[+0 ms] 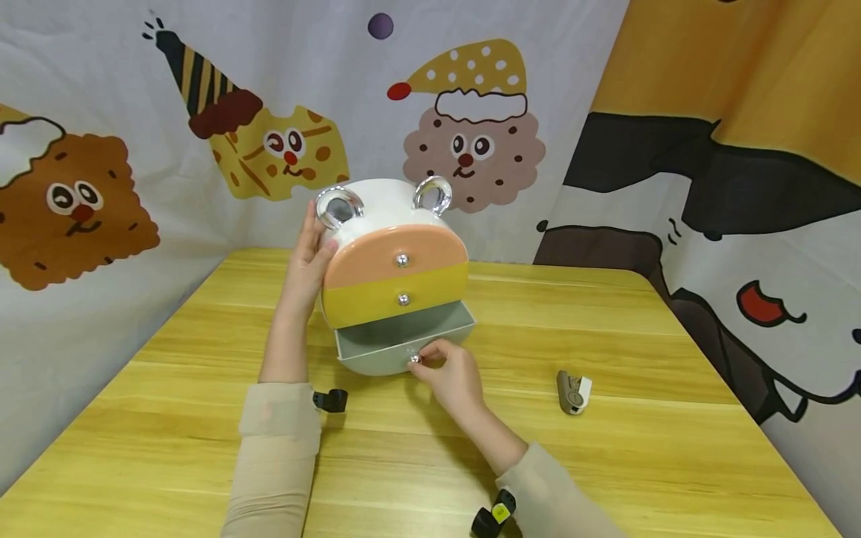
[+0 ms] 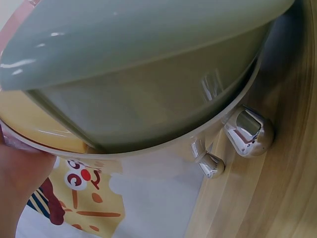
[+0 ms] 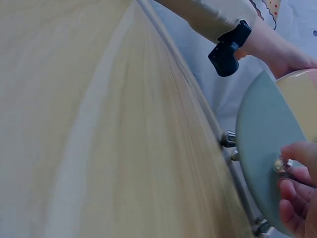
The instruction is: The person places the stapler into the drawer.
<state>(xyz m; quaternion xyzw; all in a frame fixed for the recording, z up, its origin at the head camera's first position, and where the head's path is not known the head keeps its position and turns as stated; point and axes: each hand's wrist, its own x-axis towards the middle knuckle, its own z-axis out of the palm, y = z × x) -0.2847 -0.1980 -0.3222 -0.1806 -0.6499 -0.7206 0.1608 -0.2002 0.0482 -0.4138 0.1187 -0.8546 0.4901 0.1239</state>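
Observation:
A small rounded storage box (image 1: 377, 202) stands on the table, with a white shell, chrome ring ears, and orange, yellow and grey-green drawers. Its bottom drawer (image 1: 377, 351) is pulled out, and the part of its inside that shows holds nothing. My left hand (image 1: 311, 258) rests against the box's left side, thumb by the front edge and fingers extended along the shell. With thumb and index finger, my right hand (image 1: 454, 377) pinches the bottom drawer's round silver knob (image 1: 415, 359). In the right wrist view the knob (image 3: 280, 165) shows between the fingertips.
A small brown and white stapler (image 1: 573, 393) lies on the wooden table (image 1: 605, 463), right of the right hand. Chrome feet (image 2: 250, 131) hold the box off the tabletop. A cartoon-printed curtain (image 1: 377, 97) hangs behind the table. Black wrist devices (image 1: 331, 400) sit at both sleeves.

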